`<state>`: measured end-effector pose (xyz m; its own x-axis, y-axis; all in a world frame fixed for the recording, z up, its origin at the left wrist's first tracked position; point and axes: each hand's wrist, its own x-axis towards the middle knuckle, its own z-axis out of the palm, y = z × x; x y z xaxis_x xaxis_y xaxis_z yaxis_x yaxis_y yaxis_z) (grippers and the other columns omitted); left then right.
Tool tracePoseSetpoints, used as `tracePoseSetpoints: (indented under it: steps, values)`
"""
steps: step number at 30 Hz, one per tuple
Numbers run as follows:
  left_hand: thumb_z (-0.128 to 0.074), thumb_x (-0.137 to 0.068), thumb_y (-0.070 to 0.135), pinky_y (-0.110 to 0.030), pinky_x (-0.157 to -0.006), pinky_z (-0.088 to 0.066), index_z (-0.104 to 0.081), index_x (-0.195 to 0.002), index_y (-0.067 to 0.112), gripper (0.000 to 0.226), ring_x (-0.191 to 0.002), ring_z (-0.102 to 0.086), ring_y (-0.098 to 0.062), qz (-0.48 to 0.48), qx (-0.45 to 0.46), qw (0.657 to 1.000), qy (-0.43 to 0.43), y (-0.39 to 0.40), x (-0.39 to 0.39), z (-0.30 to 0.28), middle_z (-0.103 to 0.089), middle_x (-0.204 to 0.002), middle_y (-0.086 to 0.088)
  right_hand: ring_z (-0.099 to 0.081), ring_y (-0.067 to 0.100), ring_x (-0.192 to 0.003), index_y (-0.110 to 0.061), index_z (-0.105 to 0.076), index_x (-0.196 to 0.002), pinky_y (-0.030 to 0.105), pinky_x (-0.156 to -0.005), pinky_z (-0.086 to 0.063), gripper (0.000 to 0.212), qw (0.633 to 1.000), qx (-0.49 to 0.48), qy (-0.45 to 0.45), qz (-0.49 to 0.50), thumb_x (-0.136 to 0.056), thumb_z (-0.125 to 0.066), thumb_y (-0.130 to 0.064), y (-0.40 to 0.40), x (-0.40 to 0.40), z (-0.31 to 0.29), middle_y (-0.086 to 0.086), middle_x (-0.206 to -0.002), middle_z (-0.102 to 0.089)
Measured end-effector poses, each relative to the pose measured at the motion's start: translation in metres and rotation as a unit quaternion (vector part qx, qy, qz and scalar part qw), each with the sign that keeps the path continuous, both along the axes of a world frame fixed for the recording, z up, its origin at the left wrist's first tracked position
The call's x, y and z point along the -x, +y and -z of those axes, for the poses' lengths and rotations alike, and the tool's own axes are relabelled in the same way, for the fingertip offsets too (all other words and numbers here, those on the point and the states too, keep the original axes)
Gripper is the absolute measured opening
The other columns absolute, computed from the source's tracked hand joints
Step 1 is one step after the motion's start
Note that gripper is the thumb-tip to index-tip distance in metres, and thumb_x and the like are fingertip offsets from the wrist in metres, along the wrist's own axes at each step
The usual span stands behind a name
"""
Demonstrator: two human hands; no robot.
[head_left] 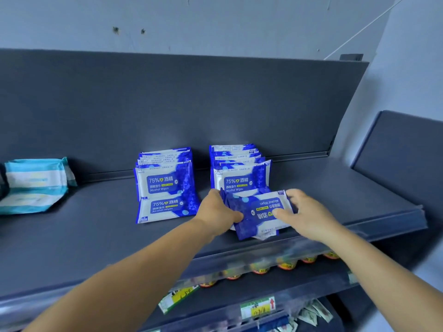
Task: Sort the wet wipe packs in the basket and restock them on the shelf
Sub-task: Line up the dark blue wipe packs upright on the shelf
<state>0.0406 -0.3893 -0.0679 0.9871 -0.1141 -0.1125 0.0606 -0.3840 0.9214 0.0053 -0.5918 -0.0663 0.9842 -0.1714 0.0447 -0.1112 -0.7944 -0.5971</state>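
Both hands hold one blue pack point(260, 213) of alcohol wipes low over the shelf point(96, 236). The left hand point(217, 210) grips the pack's left end, fingers curled round its far edge and thumb on top. The right hand point(303, 212) grips the right end, thumb pressed on the printed face and fingers bent over the far edge. The pack lies with its print upside down to the viewer and tilts a little, its near left corner lowest. Another pack seems to lie under it, though how many the hands hold cannot be told.

Just beyond the hands stands the right row point(239, 168) of the same blue packs, leaning back one behind another toward the grey back panel point(167, 104). To the left, apart from it, is the left row point(164, 173), packs leaning likewise, with one flat pack point(166, 209) lying at its near end.

Far left on the shelf lie teal packs point(36, 185), stacked and slightly askew.

Below the shelf's near edge, a lower shelf holds a line of orange-rimmed jars point(285, 264), blurred. Price tags point(257, 306) sit on the rails beneath, and small sachets point(311, 312) lie lower right.
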Motion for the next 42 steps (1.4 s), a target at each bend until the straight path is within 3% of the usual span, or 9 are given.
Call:
tracePoseSetpoints:
  steps: [6, 11, 19, 23, 26, 31, 35, 40, 42]
  values:
    - [-0.054, -0.093, 0.008, -0.025, -0.075, -0.046, -0.041, -0.115, 0.016, 0.028, -0.096, -0.055, -0.014, -0.014, 0.002, 0.999, -0.049, -0.001, 0.006, 0.0, -0.057, -0.113, 0.002, -0.066, 0.01, -0.087, -0.02, -0.053, -0.11, 0.034, -0.078, -0.055, 0.042, 0.984, -0.174, -0.027, 0.042, -0.077, -0.077, -0.023, 0.011, -0.009, 0.005, -0.005, -0.102, -0.067]
    - [-0.051, -0.093, 0.031, -0.036, -0.095, -0.037, -0.04, -0.125, 0.008, 0.041, -0.123, -0.037, -0.029, -0.02, -0.252, 0.967, -0.033, -0.002, 0.0, -0.002, -0.045, -0.129, -0.01, -0.067, 0.016, -0.09, -0.015, -0.056, -0.106, 0.037, -0.08, -0.055, 0.044, 0.985, -0.159, 0.055, 0.043, -0.071, -0.08, -0.026, 0.012, -0.03, 0.003, -0.002, -0.102, -0.068]
    - [-0.07, -0.082, 0.005, -0.02, -0.054, -0.045, -0.038, -0.117, 0.016, 0.049, -0.083, -0.058, -0.014, -0.045, 0.088, 0.993, 0.072, -0.005, 0.0, -0.002, -0.057, -0.107, -0.001, -0.071, 0.022, -0.079, -0.003, -0.064, -0.102, 0.033, -0.068, -0.056, 0.034, 0.959, -0.263, 0.105, 0.008, -0.071, -0.077, 0.002, 0.015, -0.033, 0.0, 0.008, -0.09, -0.074]
    - [-0.074, -0.076, 0.004, -0.025, -0.084, -0.05, -0.034, -0.132, 0.025, 0.072, -0.105, -0.053, -0.013, -0.059, 0.059, 0.987, -0.135, -0.005, -0.001, 0.003, -0.046, -0.125, 0.001, -0.067, 0.006, -0.074, -0.015, -0.059, -0.105, 0.018, -0.058, -0.05, 0.038, 0.96, -0.273, -0.058, -0.024, -0.076, -0.071, 0.005, 0.016, -0.028, -0.012, -0.003, -0.093, -0.072]
    - [-0.075, -0.073, 0.003, -0.011, -0.095, -0.032, -0.029, -0.138, 0.022, 0.082, -0.113, -0.04, -0.005, -0.032, -0.008, 0.97, -0.242, -0.003, -0.005, 0.01, -0.036, -0.129, 0.003, -0.061, 0.002, -0.075, -0.023, -0.053, -0.106, 0.01, -0.056, -0.045, 0.045, 0.971, -0.218, -0.098, -0.03, -0.074, -0.071, 0.002, 0.015, -0.03, -0.009, -0.01, -0.094, -0.066]
    - [-0.082, -0.071, 0.022, -0.026, -0.102, -0.032, -0.032, -0.137, 0.013, 0.084, -0.122, -0.036, -0.021, -0.032, -0.124, 0.972, -0.198, -0.003, -0.012, 0.031, -0.037, -0.131, -0.005, -0.056, 0.012, -0.079, -0.02, -0.044, -0.12, 0.024, -0.064, -0.043, 0.055, 0.983, -0.18, -0.036, -0.011, -0.075, -0.074, -0.008, 0.017, -0.036, 0.014, -0.003, -0.104, -0.06]
    - [-0.078, -0.076, 0.022, -0.022, -0.091, -0.035, -0.038, -0.128, 0.01, 0.067, -0.114, -0.043, -0.017, -0.1, -0.066, 0.976, -0.182, -0.009, -0.026, 0.019, -0.043, -0.13, -0.005, -0.057, 0.016, -0.095, -0.018, -0.033, -0.138, 0.027, -0.076, -0.042, 0.077, 0.972, -0.22, -0.072, 0.047, -0.076, -0.077, -0.014, 0.016, -0.053, 0.012, -0.001, -0.116, -0.058]
    - [-0.085, -0.068, 0.026, -0.031, -0.11, -0.026, -0.01, -0.149, 0.009, 0.111, -0.138, -0.025, -0.022, -0.113, -0.1, 0.981, -0.126, -0.011, -0.035, 0.013, -0.021, -0.15, -0.006, -0.055, 0.014, -0.111, -0.018, -0.018, -0.148, 0.031, -0.088, -0.045, 0.097, 0.968, -0.245, -0.036, 0.048, -0.074, -0.08, -0.021, 0.011, -0.071, 0.016, -0.007, -0.132, -0.053]
    - [-0.085, -0.068, 0.021, -0.026, -0.103, -0.035, -0.018, -0.144, 0.014, 0.102, -0.132, -0.038, -0.017, -0.072, -0.055, 0.992, -0.085, -0.008, -0.037, 0.015, -0.032, -0.147, -0.002, -0.053, 0.014, -0.116, -0.026, -0.013, -0.15, 0.034, -0.097, -0.044, 0.103, 0.97, -0.24, 0.002, 0.031, -0.073, -0.081, -0.026, 0.007, -0.077, 0.017, -0.009, -0.131, -0.053]
